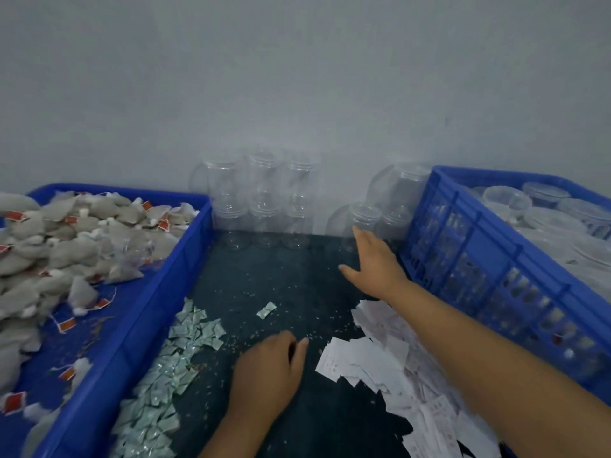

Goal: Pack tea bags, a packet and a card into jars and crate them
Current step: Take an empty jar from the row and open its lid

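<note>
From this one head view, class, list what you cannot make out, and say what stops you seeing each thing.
Head view:
- Print on the cards: too small and blurred.
- Contents of the right crate: screened by its lattice wall, cut off by the right edge.
- Left hand: its back hides whether the fingers hold anything.
- Right hand and clear jar: blur hides whether they touch.
- Tea bag tray: cut off by the left edge.

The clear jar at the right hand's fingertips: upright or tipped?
Upright. The jar stands on its base, open rim on top, just beyond the right hand.
</note>
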